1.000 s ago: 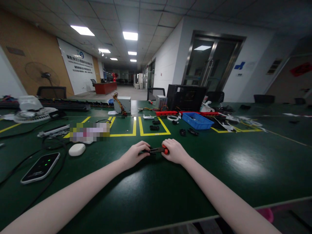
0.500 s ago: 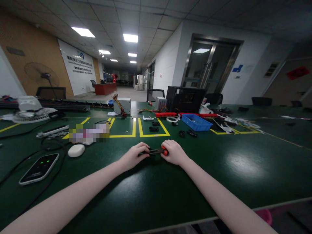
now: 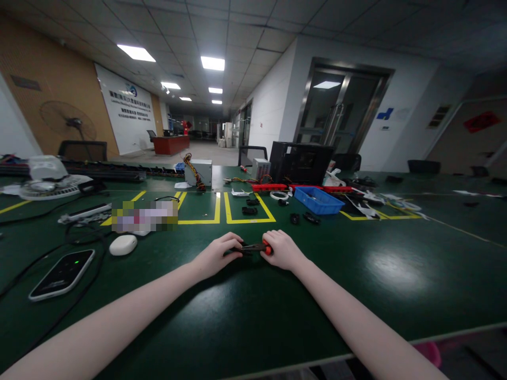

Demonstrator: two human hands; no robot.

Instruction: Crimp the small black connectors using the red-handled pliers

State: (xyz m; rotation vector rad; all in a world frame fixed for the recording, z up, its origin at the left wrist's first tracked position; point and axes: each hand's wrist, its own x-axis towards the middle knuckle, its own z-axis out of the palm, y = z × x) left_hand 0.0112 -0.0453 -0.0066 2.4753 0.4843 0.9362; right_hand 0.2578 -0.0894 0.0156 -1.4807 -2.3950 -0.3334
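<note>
My right hand [image 3: 282, 249] is closed around the red-orange handles of a pair of needle-nose pliers [image 3: 255, 247], whose dark jaws point left. Opposite it, my left hand [image 3: 220, 254] pinches a small black piece [image 3: 246, 253] at the tip of the jaws. Fingers and jaws cover much of that piece, so its kind does not show. Both hands are held low over the green tabletop [image 3: 253, 311], close together. Beyond them, small black parts [image 3: 249, 210] lie inside a yellow-taped frame, and two more black parts [image 3: 311, 217] lie to its right.
A blue tray [image 3: 319, 201] stands behind my right hand, near a black computer case [image 3: 301, 162]. A power supply [image 3: 200, 173] with bundled wires sits further left. A phone [image 3: 62, 274], a white rounded case [image 3: 123, 245] and black cables lie on the left.
The pliers are turned slightly, and their jaws look slimmer and more pointed now. Both hands remain in nearly the same place, still gripping the same things.
</note>
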